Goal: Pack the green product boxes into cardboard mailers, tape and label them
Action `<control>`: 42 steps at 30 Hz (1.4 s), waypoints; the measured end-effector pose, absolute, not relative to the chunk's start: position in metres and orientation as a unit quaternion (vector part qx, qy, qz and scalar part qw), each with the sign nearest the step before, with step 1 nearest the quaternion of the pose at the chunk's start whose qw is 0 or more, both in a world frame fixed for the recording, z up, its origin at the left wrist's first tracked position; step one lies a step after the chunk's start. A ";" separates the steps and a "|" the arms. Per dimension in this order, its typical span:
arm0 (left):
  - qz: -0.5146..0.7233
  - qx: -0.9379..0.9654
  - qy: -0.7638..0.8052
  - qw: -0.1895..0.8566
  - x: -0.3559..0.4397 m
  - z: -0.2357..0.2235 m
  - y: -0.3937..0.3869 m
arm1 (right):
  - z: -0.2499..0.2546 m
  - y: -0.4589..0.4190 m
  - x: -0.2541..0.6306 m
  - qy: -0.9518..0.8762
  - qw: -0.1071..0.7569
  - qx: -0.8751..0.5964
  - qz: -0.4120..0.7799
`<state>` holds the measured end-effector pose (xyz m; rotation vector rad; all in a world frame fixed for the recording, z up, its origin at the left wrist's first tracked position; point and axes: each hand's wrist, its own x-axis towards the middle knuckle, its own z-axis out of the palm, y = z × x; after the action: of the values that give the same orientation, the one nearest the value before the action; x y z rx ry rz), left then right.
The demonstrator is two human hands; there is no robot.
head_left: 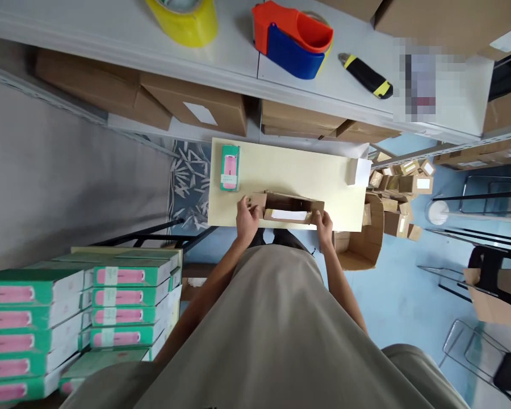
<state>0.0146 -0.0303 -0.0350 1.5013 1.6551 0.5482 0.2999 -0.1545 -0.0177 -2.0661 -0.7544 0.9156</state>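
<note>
An opened brown cardboard box [317, 208] with a white label on its near side rests at the front edge of the pale yellow table [289, 170]. My left hand [247, 220] grips its left end by a flap, thumb on top. At the opposite end, my right hand [323, 227] pinches the box's right corner. The inside of the box looks dark, and I cannot make out any contents. A green product box [230, 168] with a pink picture lies at the table's left, apart from my left hand. A small white box [359, 172] stands at the right edge.
Above the table, a shelf [234, 62] bears yellow tape [191, 23], a red-and-blue tape dispenser [293, 42] and a black-and-yellow cutter [368, 76]. Stacked green boxes [123, 295] stand lower left. A large open carton [360, 250] and several small cartons [402, 199] are at right.
</note>
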 end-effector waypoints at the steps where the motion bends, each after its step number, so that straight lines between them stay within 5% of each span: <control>1: 0.216 0.635 0.642 0.371 0.014 -0.032 -0.030 | -0.017 -0.153 0.306 -0.307 0.363 -0.812 0.338; 7: 0.157 0.762 0.514 0.362 0.030 -0.008 -0.036 | -0.009 -0.111 0.339 -0.539 0.279 -0.746 0.274; 14: 0.237 0.630 0.633 0.382 0.046 0.002 -0.062 | -0.013 -0.056 0.360 -0.651 0.188 -0.640 0.362; 27: 0.249 0.607 0.655 0.375 0.042 -0.013 -0.091 | 0.007 -0.048 0.365 -0.779 0.069 -0.562 0.270; 37: 0.308 0.525 0.620 0.495 0.020 -0.035 -0.126 | 0.031 -0.074 0.308 -0.809 -0.121 -0.548 0.173; 42: 0.395 0.473 0.559 0.555 -0.050 -0.011 -0.156 | 0.043 -0.089 0.246 -0.837 -0.109 -0.519 0.134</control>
<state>-0.0501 -0.1556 -0.0114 1.1165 1.3194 0.9334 0.2462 -0.0894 0.0431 -1.7546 -2.8307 0.4519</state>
